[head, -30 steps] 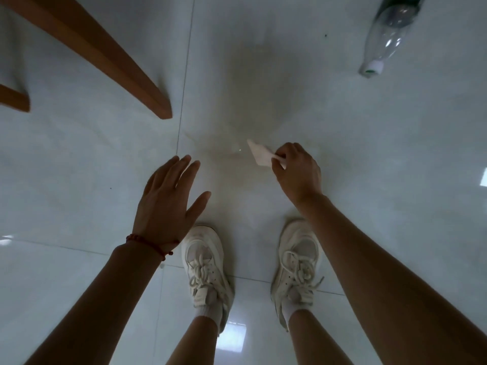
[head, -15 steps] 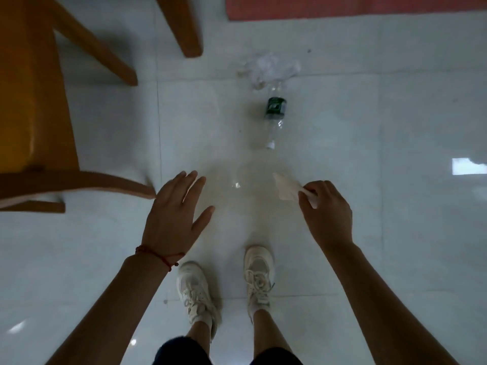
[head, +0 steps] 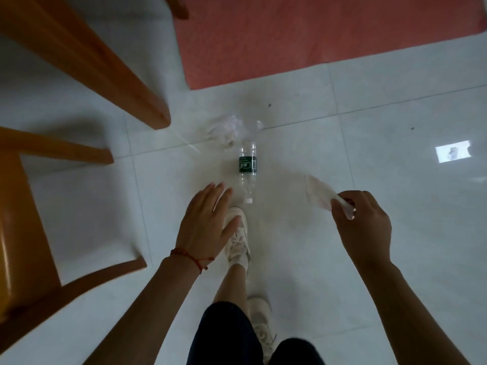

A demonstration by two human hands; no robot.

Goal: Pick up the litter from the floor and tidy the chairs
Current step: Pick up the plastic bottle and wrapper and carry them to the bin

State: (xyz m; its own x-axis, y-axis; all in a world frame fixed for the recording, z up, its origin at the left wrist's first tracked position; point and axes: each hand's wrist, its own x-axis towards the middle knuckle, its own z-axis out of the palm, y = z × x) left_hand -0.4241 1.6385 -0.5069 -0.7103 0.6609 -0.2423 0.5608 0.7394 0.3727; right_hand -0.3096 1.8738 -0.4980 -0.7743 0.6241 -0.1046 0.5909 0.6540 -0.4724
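My right hand [head: 362, 222] pinches a white scrap of paper [head: 320, 193] above the pale tiled floor, right of centre. An empty clear plastic bottle [head: 247, 169] with a dark green label lies on the floor ahead, its white cap toward me. Just behind it sits a crumpled clear plastic wrapper [head: 228, 130]. My left hand [head: 207, 225] hovers flat with fingers spread, holding nothing, a little left of the bottle's cap. A wooden chair [head: 31, 233] stands at the left, its legs reaching into the floor space.
A red mat [head: 303, 35] covers the floor at the top right. More orange-brown wooden legs [head: 105, 69] slant across the upper left. My white shoe [head: 237, 241] is planted just short of the bottle. A bright window reflection [head: 452, 154] lies on the tiles at right.
I have stepped forward and straightened up; the bottle and wrapper now lie directly ahead of my feet. Both hands moved forward, the right one still holding the paper scrap.
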